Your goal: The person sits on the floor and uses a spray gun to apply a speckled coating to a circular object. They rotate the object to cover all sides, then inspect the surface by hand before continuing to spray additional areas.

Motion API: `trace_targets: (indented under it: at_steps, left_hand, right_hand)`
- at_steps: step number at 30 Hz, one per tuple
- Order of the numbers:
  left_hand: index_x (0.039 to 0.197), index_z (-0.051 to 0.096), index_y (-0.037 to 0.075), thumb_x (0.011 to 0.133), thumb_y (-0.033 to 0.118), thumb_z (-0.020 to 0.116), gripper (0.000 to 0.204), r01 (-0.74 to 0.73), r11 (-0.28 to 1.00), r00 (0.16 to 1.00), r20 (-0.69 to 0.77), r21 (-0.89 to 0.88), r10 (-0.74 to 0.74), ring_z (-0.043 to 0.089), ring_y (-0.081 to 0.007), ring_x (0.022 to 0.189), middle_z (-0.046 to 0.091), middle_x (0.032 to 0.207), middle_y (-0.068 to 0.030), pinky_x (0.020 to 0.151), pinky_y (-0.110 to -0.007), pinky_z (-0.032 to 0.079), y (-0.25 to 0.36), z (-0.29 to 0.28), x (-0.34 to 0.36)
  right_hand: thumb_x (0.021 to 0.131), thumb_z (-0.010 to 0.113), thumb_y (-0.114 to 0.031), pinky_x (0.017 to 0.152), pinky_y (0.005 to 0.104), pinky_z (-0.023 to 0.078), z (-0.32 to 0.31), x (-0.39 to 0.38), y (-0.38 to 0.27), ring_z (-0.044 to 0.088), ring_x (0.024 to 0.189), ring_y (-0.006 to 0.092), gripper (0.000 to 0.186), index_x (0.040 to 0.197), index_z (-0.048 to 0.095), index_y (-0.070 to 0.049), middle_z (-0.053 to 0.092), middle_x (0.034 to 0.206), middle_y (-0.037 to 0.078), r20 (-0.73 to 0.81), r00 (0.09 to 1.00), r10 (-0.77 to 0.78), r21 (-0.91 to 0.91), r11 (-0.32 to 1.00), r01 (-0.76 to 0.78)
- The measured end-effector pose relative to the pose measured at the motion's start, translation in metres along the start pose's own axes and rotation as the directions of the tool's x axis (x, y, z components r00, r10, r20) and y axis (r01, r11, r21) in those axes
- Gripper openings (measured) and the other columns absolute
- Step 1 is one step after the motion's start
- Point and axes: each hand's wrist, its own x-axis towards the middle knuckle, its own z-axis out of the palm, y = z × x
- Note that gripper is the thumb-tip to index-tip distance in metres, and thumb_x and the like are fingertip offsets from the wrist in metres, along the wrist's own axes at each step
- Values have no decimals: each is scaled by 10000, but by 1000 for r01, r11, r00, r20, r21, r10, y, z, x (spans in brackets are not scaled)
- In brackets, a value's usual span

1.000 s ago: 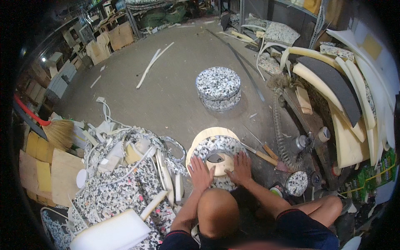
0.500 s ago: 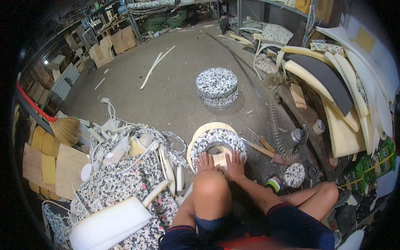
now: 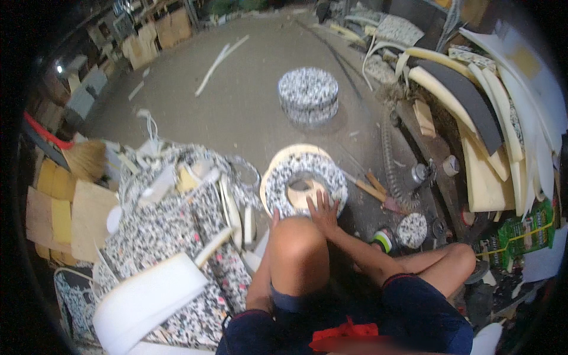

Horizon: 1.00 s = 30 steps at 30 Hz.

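Note:
A ring of black-and-white speckled foam (image 3: 277, 188) lies flat in front of my raised knee. Under it is a pale, wood-coloured round piece (image 3: 290, 150), showing past its far and left edges and through the hole. My right hand (image 3: 323, 214) rests on the ring's near right part, fingers spread, with fingertips by the hole. At the ring's near left edge is my left hand (image 3: 275, 220); the knee hides most of it, so its grip is unclear. Farther off, thick speckled foam discs (image 3: 308, 89) are stacked on the floor.
Wooden-handled tools (image 3: 371, 189) lie right of the ring, near a coiled hose (image 3: 389, 160) and a small speckled disc (image 3: 412, 230). Foam offcuts (image 3: 160, 236) heap up at left beside a straw broom (image 3: 86, 160). Curved foam sheets (image 3: 491, 171) lean at right.
My left hand has drawn back from the ring's top to its near left edge. My right hand's fingers have moved inward toward the hole. The whole view has tilted downward.

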Motion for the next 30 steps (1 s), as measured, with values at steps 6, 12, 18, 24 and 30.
trace_targets:
  at_steps: [6, 12, 18, 24, 30]
  left_hand:
    - [1379, 444, -154, 822, 415, 790, 869, -267, 958, 899, -331, 108, 288, 566, -311, 1183, 575, 1293, -273, 1000, -402, 443, 16, 5, 13]
    - [1403, 413, -156, 857, 555, 688, 938, -173, 802, 759, -441, 572, 479, 503, -401, 1303, 494, 1392, -347, 1083, -405, 392, 67, -9, 68]
    - [1239, 555, -126, 1007, 483, 484, 655, -244, 862, 773, -447, 445, 450, 602, -354, 1026, 644, 1145, -269, 941, -415, 444, 39, -25, 79]
    - [1125, 604, -72, 1074, 353, 336, 505, -354, 807, 763, -353, 474, 542, 597, -374, 964, 645, 1050, -272, 883, -447, 429, 30, 2, 77]
    - [1044, 588, -61, 1079, 364, 344, 490, -379, 662, 667, -305, 647, 680, 526, -325, 827, 608, 897, -221, 825, -424, 426, 29, 7, 67]
  right_hand:
    - [989, 423, -562, 1081, 789, 90, 3, 17, -18, 51, 1504, 478, 757, 1582, 233, -131, 75, 1645, 237, -168, 982, -87, -39, 996, 82]
    - [975, 516, -436, 1038, 791, 198, -7, 50, -55, 181, 1461, 507, 681, 1534, 323, -98, 170, 1610, 260, -177, 944, -277, -72, 961, 269]
    - [957, 503, -492, 1130, 709, 130, -21, 155, -102, 202, 1483, 405, 733, 1519, 341, -49, 208, 1616, 192, -475, 746, -467, -102, 871, 480]
    - [980, 411, -565, 1157, 707, 66, -2, 176, -102, 91, 1531, 355, 808, 1553, 243, -21, 129, 1654, 168, -123, 928, -351, -44, 936, 348]
    - [986, 432, -537, 1095, 725, 179, -115, 244, -96, 292, 1427, 452, 706, 1505, 346, -66, 322, 1533, 262, -284, 858, -429, -106, 903, 416]
